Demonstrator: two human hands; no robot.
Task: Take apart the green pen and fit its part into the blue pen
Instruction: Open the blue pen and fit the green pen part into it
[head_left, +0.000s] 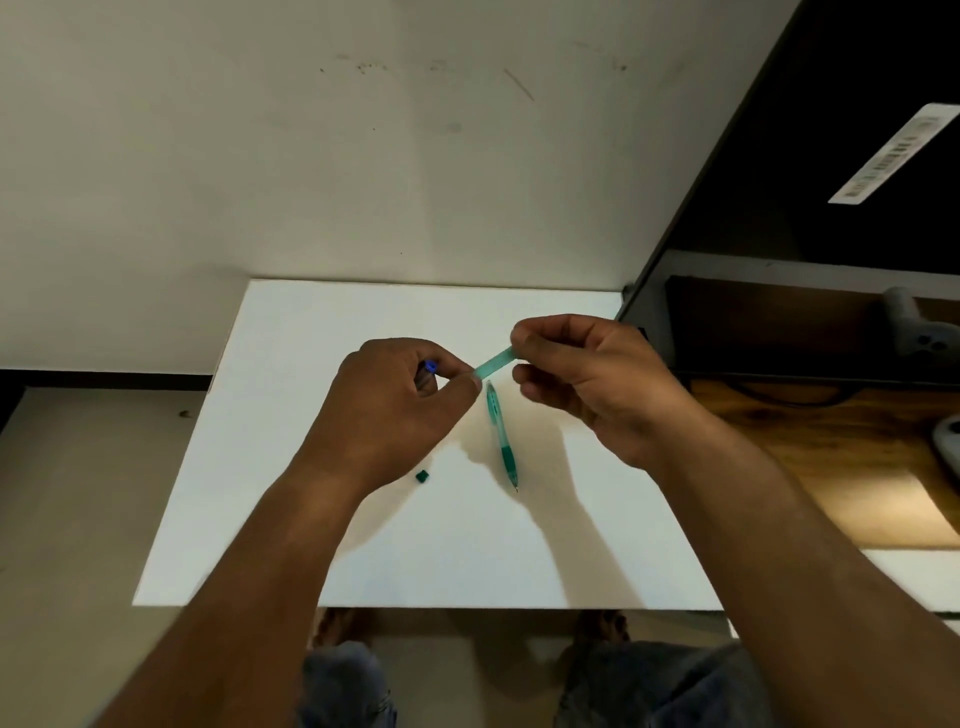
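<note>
Left hand (395, 410), centre of the frame, fingers curled around a blue pen (429, 366), of which only the blue end shows between the fingers. Right hand (587, 379), just to the right and slightly higher, pinches a translucent green barrel piece (493, 362) between thumb and forefinger. The piece slants down to the left, and its lower end meets the left fingertips. Both hands are raised above the white counter (311, 415). Directly below them on the counter lies the green pen front section (501, 436), writing tip pointing toward the lower right of the frame. A small dark green piece (422, 475) lies apart from it to the left, beside the left wrist. Upper right: a dark shelf unit (831, 156) bearing a barcode label (896, 153); below it, a wooden surface (810, 441).
</note>
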